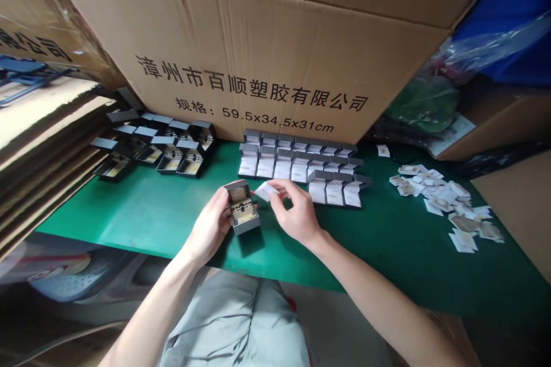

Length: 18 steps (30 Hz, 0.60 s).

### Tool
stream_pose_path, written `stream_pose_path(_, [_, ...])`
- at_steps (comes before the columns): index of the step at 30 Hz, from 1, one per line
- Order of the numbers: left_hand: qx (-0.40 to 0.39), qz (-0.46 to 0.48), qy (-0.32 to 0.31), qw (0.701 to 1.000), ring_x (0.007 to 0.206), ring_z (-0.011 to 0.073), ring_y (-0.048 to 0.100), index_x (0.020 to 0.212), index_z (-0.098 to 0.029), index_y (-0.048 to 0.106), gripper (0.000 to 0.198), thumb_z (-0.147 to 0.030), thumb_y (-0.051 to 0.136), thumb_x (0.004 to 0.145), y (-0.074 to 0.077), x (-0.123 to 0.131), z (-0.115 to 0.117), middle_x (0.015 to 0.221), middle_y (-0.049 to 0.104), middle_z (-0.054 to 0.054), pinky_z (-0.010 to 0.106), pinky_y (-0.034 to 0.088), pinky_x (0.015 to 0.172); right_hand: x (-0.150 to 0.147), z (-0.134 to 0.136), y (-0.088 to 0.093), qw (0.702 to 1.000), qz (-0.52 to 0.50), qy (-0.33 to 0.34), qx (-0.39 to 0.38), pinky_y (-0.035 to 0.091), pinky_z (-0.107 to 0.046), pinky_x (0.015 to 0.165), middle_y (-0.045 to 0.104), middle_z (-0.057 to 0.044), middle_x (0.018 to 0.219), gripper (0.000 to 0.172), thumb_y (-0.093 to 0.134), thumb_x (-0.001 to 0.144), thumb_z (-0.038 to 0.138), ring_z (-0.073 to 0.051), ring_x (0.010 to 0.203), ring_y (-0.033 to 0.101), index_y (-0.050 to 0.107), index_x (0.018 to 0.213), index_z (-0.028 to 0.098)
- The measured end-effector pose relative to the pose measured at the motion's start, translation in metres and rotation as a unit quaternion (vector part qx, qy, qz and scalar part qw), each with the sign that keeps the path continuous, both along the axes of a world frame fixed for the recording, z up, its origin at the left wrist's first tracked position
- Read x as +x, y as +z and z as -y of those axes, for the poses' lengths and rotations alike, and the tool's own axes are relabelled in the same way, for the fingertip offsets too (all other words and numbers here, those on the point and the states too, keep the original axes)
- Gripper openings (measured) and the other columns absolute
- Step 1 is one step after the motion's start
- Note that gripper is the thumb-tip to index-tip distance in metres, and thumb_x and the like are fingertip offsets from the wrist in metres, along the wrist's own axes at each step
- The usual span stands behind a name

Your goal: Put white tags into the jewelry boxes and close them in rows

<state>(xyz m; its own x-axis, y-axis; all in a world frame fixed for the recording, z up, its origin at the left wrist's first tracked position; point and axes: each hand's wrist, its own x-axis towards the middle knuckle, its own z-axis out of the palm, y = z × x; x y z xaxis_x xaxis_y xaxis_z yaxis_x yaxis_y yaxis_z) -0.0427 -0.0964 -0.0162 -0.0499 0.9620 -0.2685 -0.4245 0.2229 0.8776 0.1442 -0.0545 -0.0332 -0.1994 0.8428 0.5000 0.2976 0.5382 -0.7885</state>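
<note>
My left hand [210, 223] grips a small grey hinged box [241, 207], held open above the green table [142, 212]. Its lid stands up and a pale insert shows inside. My right hand [293, 209] pinches a small white card [266, 190] just right of the box's lid. The card nearly touches the lid's edge. Both hands sit close together near the table's front edge.
Rows of open grey boxes with white inserts [301, 166] stand behind my hands. Dark open boxes [167, 152] cluster at the back left. Loose white cards [447, 200] lie scattered at the right. A big cardboard carton [267, 40] walls the back; flat cardboard [43, 143] is stacked left.
</note>
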Motion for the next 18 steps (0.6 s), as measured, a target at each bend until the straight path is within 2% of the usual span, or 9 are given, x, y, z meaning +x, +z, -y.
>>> stream_pose_path(3, [-0.010, -0.009, 0.008, 1.000, 0.094, 0.0287, 0.076, 0.119, -0.019, 0.067, 0.054, -0.057, 0.074, 0.081, -0.002, 0.001, -0.001, 0.110, 0.077, 0.011, 0.038, 0.063, 0.079, 0.001, -0.004, -0.003, 0.998, 0.060, 0.017, 0.021, 0.059, -0.027, 0.069, 0.073, -0.006, 0.099, 0.022, 0.051, 0.097, 0.021, -0.014, 0.073, 0.066, 0.071, 0.105, 0.021])
stream_pose_path(6, [-0.008, -0.012, 0.021, 1.000, 0.094, 0.0298, 0.075, 0.116, -0.017, 0.068, 0.055, -0.058, 0.075, 0.080, -0.001, 0.001, -0.001, 0.107, 0.078, 0.012, 0.039, 0.063, 0.079, -0.001, -0.007, -0.005, 0.996, 0.080, 0.006, 0.044, 0.061, -0.028, 0.075, 0.070, -0.010, 0.113, 0.027, 0.048, 0.097, 0.018, -0.015, 0.079, 0.068, 0.072, 0.111, 0.020])
stream_pose_path(8, [-0.013, -0.006, 0.024, 1.000, 0.094, 0.0307, 0.075, 0.115, -0.016, 0.067, 0.058, -0.059, 0.077, 0.077, 0.001, 0.001, -0.001, 0.105, 0.078, 0.012, 0.040, 0.063, 0.079, -0.001, -0.006, -0.003, 0.994, 0.084, -0.012, 0.063, 0.062, -0.029, 0.079, 0.069, -0.011, 0.119, 0.031, 0.047, 0.098, 0.018, -0.015, 0.083, 0.070, 0.070, 0.118, 0.021])
stream_pose_path(11, [-0.026, -0.009, 0.021, 0.999, 0.091, 0.0299, 0.076, 0.114, -0.015, 0.066, 0.059, -0.057, 0.079, 0.075, 0.004, 0.001, -0.002, 0.103, 0.079, 0.011, 0.039, 0.063, 0.077, 0.014, 0.000, 0.006, 0.988, 0.101, -0.029, 0.114, 0.063, -0.029, 0.080, 0.071, -0.008, 0.118, 0.033, 0.047, 0.099, 0.017, -0.016, 0.087, 0.071, 0.069, 0.122, 0.024])
stream_pose_path(13, [-0.029, -0.021, 0.019, 0.999, 0.087, 0.0283, 0.076, 0.113, -0.016, 0.066, 0.057, -0.057, 0.079, 0.076, 0.004, 0.000, -0.002, 0.101, 0.079, 0.009, 0.036, 0.063, 0.073, 0.038, 0.006, 0.011, 0.978, 0.114, -0.069, 0.160, 0.063, -0.030, 0.079, 0.073, -0.008, 0.112, 0.033, 0.049, 0.098, 0.016, -0.017, 0.088, 0.071, 0.070, 0.121, 0.025])
stream_pose_path(14, [-0.030, -0.028, 0.019, 0.999, 0.085, 0.0275, 0.076, 0.113, -0.016, 0.066, 0.057, -0.057, 0.078, 0.077, 0.004, -0.001, -0.003, 0.100, 0.080, 0.008, 0.035, 0.063, 0.070, 0.055, 0.009, 0.012, 0.970, 0.118, -0.110, 0.185, 0.062, -0.031, 0.079, 0.074, -0.008, 0.108, 0.032, 0.050, 0.097, 0.015, -0.018, 0.088, 0.072, 0.071, 0.118, 0.025])
stream_pose_path(16, [-0.039, -0.042, 0.015, 0.998, 0.083, 0.0268, 0.076, 0.114, -0.016, 0.067, 0.056, -0.058, 0.077, 0.078, 0.002, -0.001, -0.003, 0.099, 0.080, 0.008, 0.032, 0.062, 0.066, 0.098, 0.014, 0.009, 0.943, 0.131, -0.217, 0.217, 0.062, -0.035, 0.079, 0.075, -0.008, 0.097, 0.027, 0.052, 0.095, 0.016, -0.021, 0.088, 0.072, 0.073, 0.110, 0.025])
stream_pose_path(18, [-0.049, -0.054, 0.007, 0.997, 0.082, 0.0264, 0.076, 0.114, -0.016, 0.068, 0.057, -0.059, 0.077, 0.079, 0.001, -0.002, -0.003, 0.099, 0.080, 0.008, 0.031, 0.061, 0.066, 0.148, 0.016, 0.001, 0.913, 0.161, -0.321, 0.196, 0.061, -0.038, 0.081, 0.075, -0.010, 0.096, 0.025, 0.050, 0.096, 0.021, -0.023, 0.086, 0.071, 0.074, 0.103, 0.023])
